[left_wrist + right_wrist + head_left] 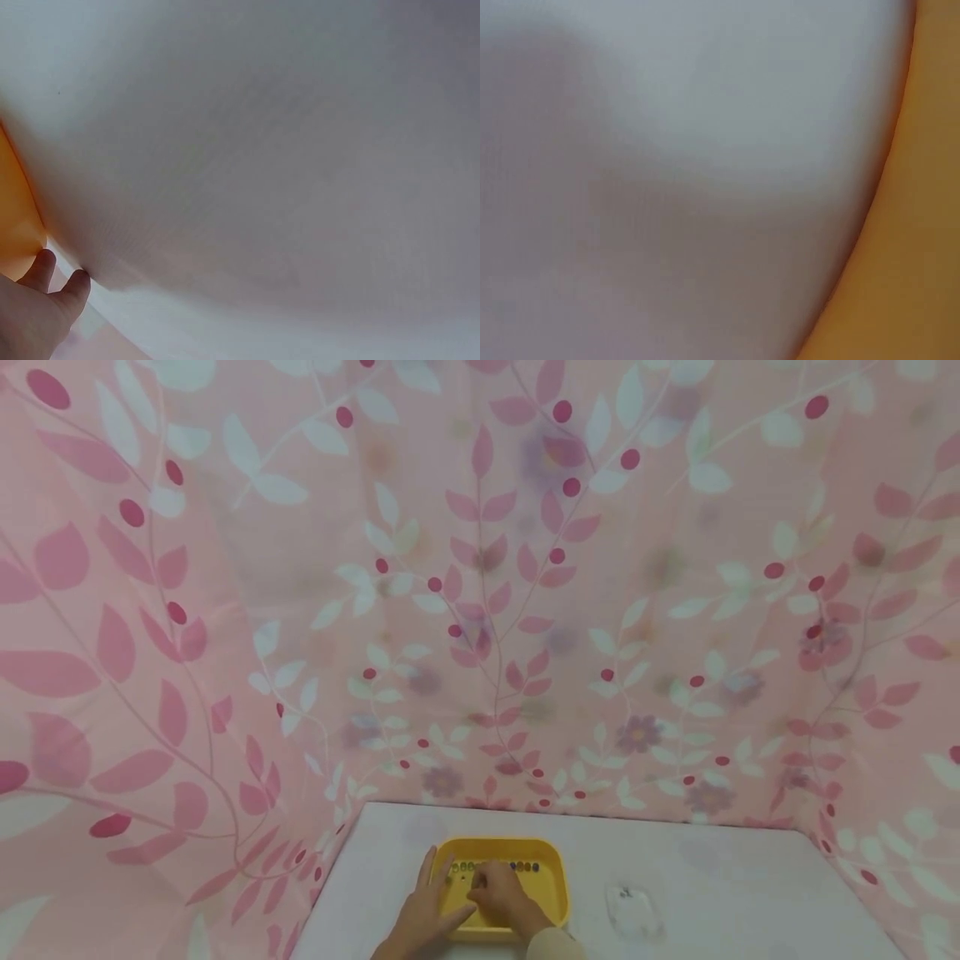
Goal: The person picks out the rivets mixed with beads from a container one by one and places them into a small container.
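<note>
A yellow tray (495,843) lies on the white table, with small round beads (462,867) in a row along its far side. More beads, dark and amber (528,867), continue the row to the right. My left hand (426,912) rests at the tray's left edge, fingers spread and fairly straight, thumb over the inside. In the left wrist view, two fingertips (73,289) show beside the tray's side (15,206). My right hand (501,893) is over the tray's middle, its bent fingers appearing to pinch a small dark bead, mostly hidden. The right wrist view shows only tray (907,247) and table.
A clear plastic bag (636,914) with a few small dark pieces lies on the white table (720,893), right of the tray. Pink leaf-patterned curtains (480,610) surround the table at the back and sides.
</note>
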A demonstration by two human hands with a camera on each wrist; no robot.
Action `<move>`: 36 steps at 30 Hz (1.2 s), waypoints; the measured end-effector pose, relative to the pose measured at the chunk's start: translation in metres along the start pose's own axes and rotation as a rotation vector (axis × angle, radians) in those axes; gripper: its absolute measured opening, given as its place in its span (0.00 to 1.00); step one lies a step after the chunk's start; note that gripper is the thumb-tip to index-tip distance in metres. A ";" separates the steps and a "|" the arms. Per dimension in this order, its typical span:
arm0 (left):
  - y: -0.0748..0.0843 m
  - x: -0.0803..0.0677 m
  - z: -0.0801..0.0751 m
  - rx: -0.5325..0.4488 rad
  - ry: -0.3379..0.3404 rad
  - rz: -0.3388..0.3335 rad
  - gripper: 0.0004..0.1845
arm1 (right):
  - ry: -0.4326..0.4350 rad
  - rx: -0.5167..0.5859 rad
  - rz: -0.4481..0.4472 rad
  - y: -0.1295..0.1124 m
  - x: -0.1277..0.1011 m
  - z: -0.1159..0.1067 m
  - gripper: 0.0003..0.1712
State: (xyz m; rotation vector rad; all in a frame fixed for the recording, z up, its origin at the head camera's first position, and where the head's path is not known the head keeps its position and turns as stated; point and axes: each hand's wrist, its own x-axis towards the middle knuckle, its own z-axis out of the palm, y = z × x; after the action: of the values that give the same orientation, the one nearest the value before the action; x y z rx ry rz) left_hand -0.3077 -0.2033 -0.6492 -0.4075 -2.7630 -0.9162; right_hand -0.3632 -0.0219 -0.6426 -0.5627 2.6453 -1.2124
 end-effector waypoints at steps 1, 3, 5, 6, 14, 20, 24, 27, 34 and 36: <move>0.000 0.000 0.000 -0.001 0.002 -0.001 0.48 | -0.004 -0.017 -0.003 0.000 0.000 0.000 0.08; 0.001 0.000 -0.001 -0.003 0.010 -0.002 0.49 | -0.014 -0.049 -0.025 0.000 -0.001 -0.001 0.09; 0.002 0.000 -0.002 -0.003 0.009 -0.006 0.49 | -0.026 -0.082 -0.047 -0.001 -0.002 -0.002 0.09; 0.002 -0.001 -0.002 -0.005 0.008 -0.008 0.49 | -0.029 -0.100 -0.062 -0.001 -0.002 -0.002 0.09; 0.002 0.004 0.001 0.001 -0.009 -0.045 0.49 | -0.040 -0.126 -0.117 -0.005 -0.008 -0.010 0.09; 0.001 0.005 0.006 -0.026 -0.033 -0.051 0.50 | -0.092 -0.014 -0.041 -0.004 -0.014 -0.019 0.07; -0.001 0.003 0.005 -0.022 -0.038 -0.054 0.50 | -0.080 0.043 -0.022 -0.001 -0.016 -0.024 0.05; -0.003 0.000 0.002 0.001 -0.033 -0.061 0.49 | -0.048 0.041 -0.057 -0.001 -0.018 -0.027 0.04; 0.000 -0.002 -0.002 -0.014 -0.050 -0.076 0.49 | -0.001 0.049 -0.068 -0.006 -0.023 -0.046 0.05; 0.002 -0.001 -0.001 -0.026 -0.058 -0.076 0.49 | 0.029 0.043 -0.086 -0.007 -0.025 -0.052 0.04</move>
State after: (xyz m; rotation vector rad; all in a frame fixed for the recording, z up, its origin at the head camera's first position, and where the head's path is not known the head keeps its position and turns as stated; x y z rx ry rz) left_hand -0.3056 -0.2028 -0.6474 -0.3405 -2.8403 -0.9732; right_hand -0.3548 0.0204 -0.6036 -0.6632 2.6362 -1.3077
